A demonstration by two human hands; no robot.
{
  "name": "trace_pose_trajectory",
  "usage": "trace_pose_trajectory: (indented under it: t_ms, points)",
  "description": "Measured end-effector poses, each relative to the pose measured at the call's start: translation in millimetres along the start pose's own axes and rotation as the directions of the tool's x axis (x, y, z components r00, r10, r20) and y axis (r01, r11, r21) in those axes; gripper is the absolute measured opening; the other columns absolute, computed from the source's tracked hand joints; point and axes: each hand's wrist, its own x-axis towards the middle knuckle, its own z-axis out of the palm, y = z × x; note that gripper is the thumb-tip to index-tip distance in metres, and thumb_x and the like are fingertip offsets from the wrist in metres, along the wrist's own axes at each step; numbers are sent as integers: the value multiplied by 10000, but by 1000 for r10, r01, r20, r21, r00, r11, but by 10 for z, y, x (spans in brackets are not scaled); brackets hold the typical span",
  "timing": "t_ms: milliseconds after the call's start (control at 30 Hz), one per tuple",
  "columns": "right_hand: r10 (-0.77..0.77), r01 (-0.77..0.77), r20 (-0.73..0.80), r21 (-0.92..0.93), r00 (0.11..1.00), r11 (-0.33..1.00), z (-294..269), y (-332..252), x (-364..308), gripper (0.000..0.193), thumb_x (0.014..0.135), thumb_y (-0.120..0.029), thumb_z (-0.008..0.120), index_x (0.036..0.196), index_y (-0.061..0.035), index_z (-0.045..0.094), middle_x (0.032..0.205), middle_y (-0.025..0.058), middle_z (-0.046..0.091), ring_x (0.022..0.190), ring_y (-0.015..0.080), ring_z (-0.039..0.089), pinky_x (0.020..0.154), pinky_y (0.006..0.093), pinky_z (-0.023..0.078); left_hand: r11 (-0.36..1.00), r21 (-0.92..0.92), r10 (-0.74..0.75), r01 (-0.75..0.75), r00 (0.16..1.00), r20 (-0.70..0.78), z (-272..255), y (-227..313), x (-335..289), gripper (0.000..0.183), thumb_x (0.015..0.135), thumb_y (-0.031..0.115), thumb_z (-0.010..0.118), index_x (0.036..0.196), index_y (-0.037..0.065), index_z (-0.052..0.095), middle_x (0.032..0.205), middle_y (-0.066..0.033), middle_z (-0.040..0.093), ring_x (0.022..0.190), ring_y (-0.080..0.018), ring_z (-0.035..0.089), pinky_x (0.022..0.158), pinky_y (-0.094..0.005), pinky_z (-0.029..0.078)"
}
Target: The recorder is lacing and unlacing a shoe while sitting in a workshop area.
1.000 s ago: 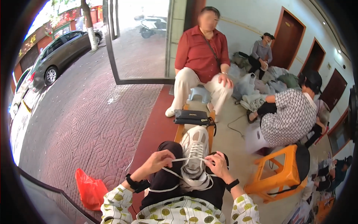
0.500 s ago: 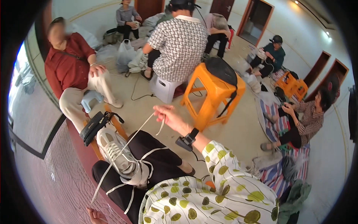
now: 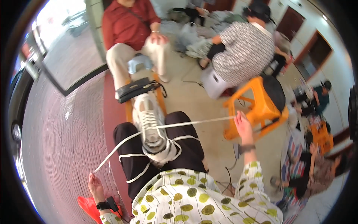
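Observation:
A grey and white sneaker [image 3: 143, 123] rests between my knees, toe toward me, its upper part laced in white. My left hand [image 3: 96, 186], low at the left, pinches one end of a long white shoelace [image 3: 194, 122]. Out to the right, near the orange stool, my right hand [image 3: 243, 125] is closed on the lace's other stretch. The lace runs nearly taut across the front of the shoe between the two hands. More loose white lace [image 3: 132, 155] lies over my dark trousers, looping round the shoe's toe end.
Beyond the shoe lies a black pouch [image 3: 138, 89] on a wooden-legged seat. An orange stool [image 3: 242, 93] with a black bag stands at right. A person in red sits facing me; another in a patterned shirt [image 3: 242, 52] has their back turned. A red bag [image 3: 87, 209] is by my left wrist.
My right hand has swung out to the right, pulling the lace across the shoe. My left hand has risen into fuller view, still gripping its end. The head view has turned left.

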Motion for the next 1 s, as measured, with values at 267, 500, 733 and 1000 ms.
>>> trace_pose_trajectory:
  t_ms: [267,500,733,1000]
  points:
    - [196,-31,261,-526,945,850,1082,549,-250,223,996,-204,581,1130,-37,645,975,41,678,720,95,605,742,282,552,887,441,44,-139,975,218,1340,-427,-695,295,983,169,572,1261,72,577,1070,-15,656,872,-97,615,708,-229,496]
    - [270,556,719,-677,640,483,2197,983,-619,197,930,-181,629,971,5,679,788,80,705,674,171,647,654,303,508,496,659,-54,-566,738,673,2785,-871,-1184,152,984,115,560,1043,24,666,895,4,657,747,-83,619,669,-217,495]
    - [306,933,915,-322,262,162,2476,1424,-676,89,837,-153,667,806,-70,676,754,86,660,762,268,643,718,391,452,183,633,-230,-752,593,771,3333,-1273,-1260,114,933,54,574,1022,35,644,841,-58,684,753,-130,673,684,-270,523]
    - [274,915,892,-395,361,80,2449,1659,-525,72,840,-117,649,829,-64,696,796,98,659,766,302,642,751,404,473,-251,145,-234,-957,205,950,3371,-1375,-1017,70,798,117,658,858,92,631,870,-50,638,945,-261,594,860,-403,423]
